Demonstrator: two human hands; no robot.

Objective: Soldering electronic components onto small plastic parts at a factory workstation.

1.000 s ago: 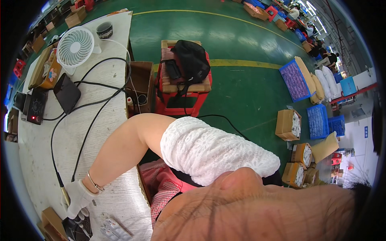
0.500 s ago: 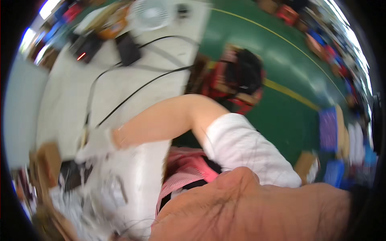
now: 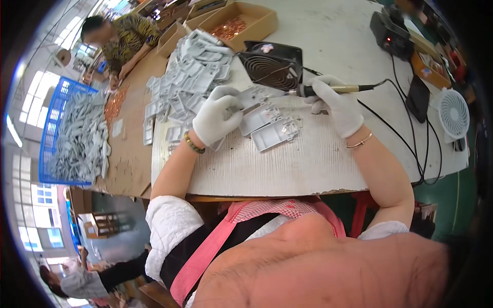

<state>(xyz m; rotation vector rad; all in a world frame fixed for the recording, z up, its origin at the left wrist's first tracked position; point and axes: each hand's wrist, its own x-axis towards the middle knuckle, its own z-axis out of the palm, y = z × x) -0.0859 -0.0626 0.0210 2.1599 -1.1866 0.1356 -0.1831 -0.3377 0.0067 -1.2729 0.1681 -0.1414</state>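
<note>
Grey casings [image 3: 272, 136]: at twelve, two lying side by side, open faces up, small metal bits at their right ends; another partly behind the left fingertips.
Left hand [image 3: 218, 115]: white-gloved, at eleven, fingers and thumb curled to a narrow gap beside the casings; cannot tell if pinching something small.
Right hand [image 3: 336, 105]: white-gloved, at one, wrapped around the soldering iron [image 3: 351, 89], tip pointing toward nine.
Step in hand: by judgement, iron work at the casings, tip between both hands.
Next move: calls for steady left fingers, kept off a probably hot tip.
Black fan [image 3: 270, 71]: at twelve, just beyond the iron, limiting forward reach.
Casing pile [image 3: 197, 56]: at eleven, crowding the left hand's far side.
Cords [image 3: 384, 122]: at two, possible drag on rightward moves.
Table [image 3: 318, 169]: open room toward the near edge, also at half past twelve, right of the black fan.
</note>
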